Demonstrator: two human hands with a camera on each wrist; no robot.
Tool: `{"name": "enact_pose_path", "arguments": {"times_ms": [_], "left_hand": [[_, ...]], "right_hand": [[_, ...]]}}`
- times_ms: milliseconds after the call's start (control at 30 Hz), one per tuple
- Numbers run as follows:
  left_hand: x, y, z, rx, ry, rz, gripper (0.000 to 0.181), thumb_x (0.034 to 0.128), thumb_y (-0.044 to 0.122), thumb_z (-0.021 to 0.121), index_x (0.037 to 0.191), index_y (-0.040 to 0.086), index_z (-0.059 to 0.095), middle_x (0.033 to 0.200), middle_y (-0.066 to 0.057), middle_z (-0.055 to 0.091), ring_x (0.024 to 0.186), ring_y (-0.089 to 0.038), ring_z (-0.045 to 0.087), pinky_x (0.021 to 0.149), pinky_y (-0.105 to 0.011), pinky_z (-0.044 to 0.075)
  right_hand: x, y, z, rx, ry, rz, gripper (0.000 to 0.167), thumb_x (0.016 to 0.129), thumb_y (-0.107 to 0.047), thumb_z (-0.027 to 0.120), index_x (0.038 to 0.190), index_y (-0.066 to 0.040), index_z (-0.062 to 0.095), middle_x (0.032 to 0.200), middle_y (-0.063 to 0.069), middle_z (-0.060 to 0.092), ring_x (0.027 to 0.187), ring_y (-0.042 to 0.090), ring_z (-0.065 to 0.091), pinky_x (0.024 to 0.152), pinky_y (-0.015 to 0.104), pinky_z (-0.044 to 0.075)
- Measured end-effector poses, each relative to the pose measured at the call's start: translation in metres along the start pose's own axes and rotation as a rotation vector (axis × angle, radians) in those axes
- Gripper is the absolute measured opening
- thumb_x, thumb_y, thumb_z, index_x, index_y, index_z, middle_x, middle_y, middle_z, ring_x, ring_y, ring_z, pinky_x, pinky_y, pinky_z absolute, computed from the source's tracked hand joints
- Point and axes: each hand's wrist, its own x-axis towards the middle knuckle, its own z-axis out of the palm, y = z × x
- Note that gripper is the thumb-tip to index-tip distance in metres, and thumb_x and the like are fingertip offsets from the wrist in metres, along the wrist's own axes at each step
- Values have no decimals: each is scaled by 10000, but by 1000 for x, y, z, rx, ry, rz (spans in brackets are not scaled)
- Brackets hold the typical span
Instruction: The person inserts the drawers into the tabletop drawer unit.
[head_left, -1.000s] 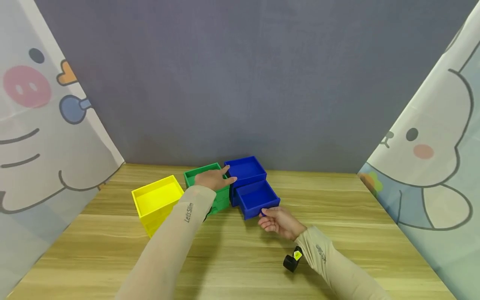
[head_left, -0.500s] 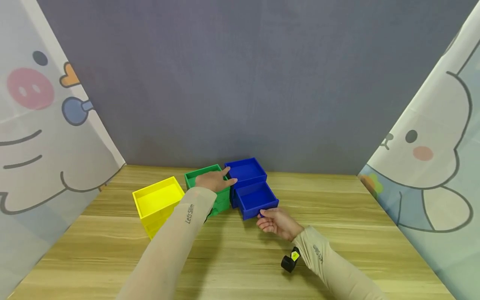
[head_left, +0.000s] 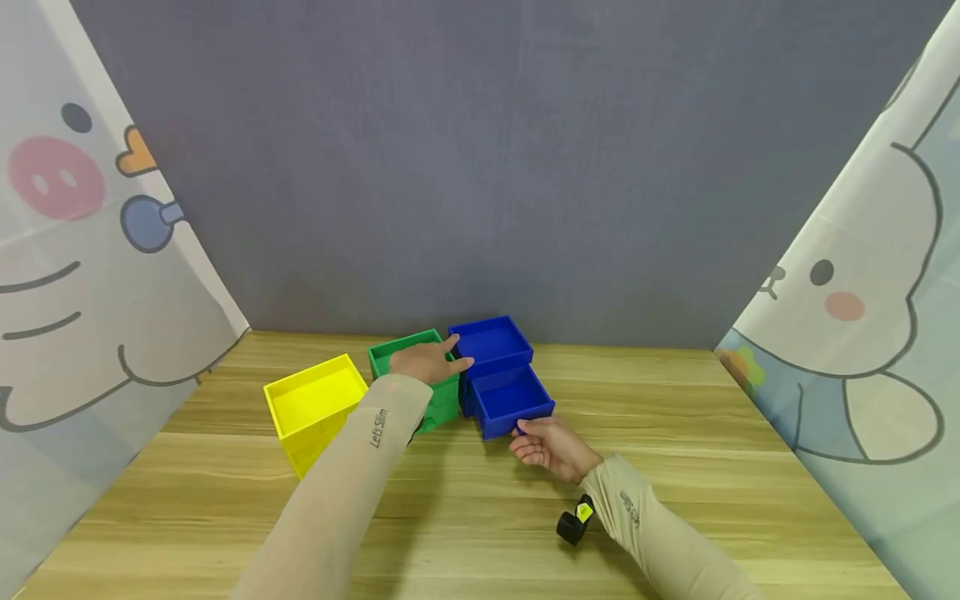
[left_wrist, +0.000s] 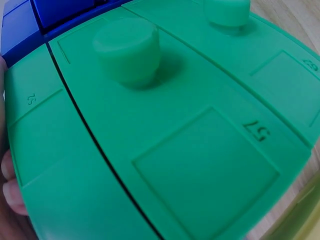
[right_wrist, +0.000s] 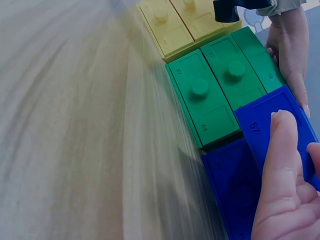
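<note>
A blue drawer box (head_left: 491, 340) stands near the back wall, its upper drawer (head_left: 512, 396) pulled partway out. My right hand (head_left: 557, 450) pinches that drawer's front, where the knob is hidden by the fingers. Beside it on the left is a green drawer box (left_wrist: 200, 170) with round knobs and its drawers closed. Over the green box's open-topped tray lies my left hand (head_left: 426, 361), with thumb and forefinger stretched toward the blue box's near left edge. At the left border of the left wrist view, fingertips (left_wrist: 14, 197) show against the green box's side.
Left of the green box stands a yellow drawer box (head_left: 315, 396), partly behind the left sleeve. All three sit on a wooden tabletop (head_left: 465, 517). A grey wall (head_left: 480, 167) closes off the back, with cartoon-printed panels (head_left: 840, 350) at both sides.
The right hand has shifted slightly left, and the blue drawer's front has moved a little with it, slightly inward. The left hand has stayed on the green box.
</note>
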Motion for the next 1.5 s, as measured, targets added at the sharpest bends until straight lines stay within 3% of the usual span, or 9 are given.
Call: {"name": "enact_pose_path", "arguments": {"times_ms": [700, 1000, 1267, 1500], "left_hand": [[1, -1, 1, -17, -6, 8, 702, 930, 676, 348, 1532, 374, 149, 569, -15, 473, 456, -129, 257, 467, -271, 249], [-3, 0, -1, -8, 2, 13, 689, 941, 656, 355, 1533, 367, 154, 574, -19, 491, 451, -128, 261, 465, -268, 258], [0, -2, 1, -13, 6, 18, 696, 936, 665, 355, 1533, 367, 154, 519, 9, 379, 429, -116, 193, 444, -262, 229], [1, -2, 3, -13, 18, 22, 699, 934, 663, 362, 1533, 361, 163, 513, 10, 349, 435, -117, 177, 441, -265, 214]], "right_hand": [[7, -8, 8, 42, 50, 11, 247, 1016, -70, 391, 858, -12, 572, 695, 19, 680, 621, 64, 658, 594, 173, 525], [11, -9, 4, 73, 49, 17, 229, 1018, -91, 391, 917, 38, 552, 703, 31, 688, 627, 67, 667, 608, 172, 528], [4, -1, 4, 143, 201, -7, 117, 991, -67, 481, 938, -6, 566, 716, 43, 688, 650, 80, 672, 621, 163, 525], [1, -2, 6, 184, 206, -52, 162, 972, 10, 462, 859, -47, 564, 728, 28, 686, 670, 69, 669, 622, 152, 521]]}}
